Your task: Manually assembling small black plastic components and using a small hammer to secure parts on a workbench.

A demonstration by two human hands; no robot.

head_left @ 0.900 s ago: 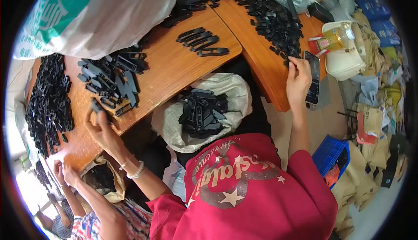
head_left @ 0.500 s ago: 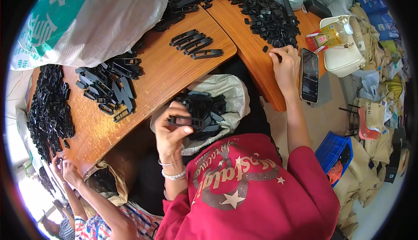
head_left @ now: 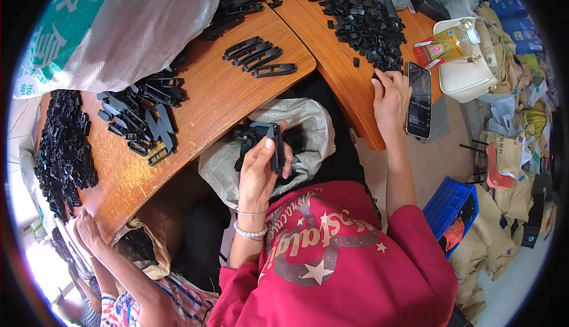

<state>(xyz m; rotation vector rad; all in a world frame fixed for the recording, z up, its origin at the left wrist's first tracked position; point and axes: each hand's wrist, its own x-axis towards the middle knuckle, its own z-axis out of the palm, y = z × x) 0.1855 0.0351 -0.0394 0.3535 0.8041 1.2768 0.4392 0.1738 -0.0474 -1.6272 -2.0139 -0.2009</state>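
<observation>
My left hand point(head_left: 258, 170) is closed around a long black plastic part point(head_left: 277, 149), tilted upright over the open mouth of a white woven sack point(head_left: 320, 128). More black plastic parts lie inside that sack, partly hidden by the hand. On the right-hand table, my right hand point(head_left: 392, 99) has its thumb and fingers drawn together at the near edge of a pile of small black pieces point(head_left: 370, 33). What its fingertips pinch, if anything, is too small to make out. A phone point(head_left: 419, 100) lies just right of this hand.
Several black slotted frames point(head_left: 261, 57) lie in a row on the left table point(head_left: 201, 84), with loose parts point(head_left: 139, 116) and a dark heap point(head_left: 64, 149) farther left. A large white-green sack point(head_left: 130, 24) looms behind. Another person's hands point(head_left: 86, 232) work at lower left. A white bag point(head_left: 465, 81) stands right.
My left hand has turned and shifted right, bringing the black part from lying crosswise to standing upright. My right hand stays by the small pieces, its fingers slightly moved.
</observation>
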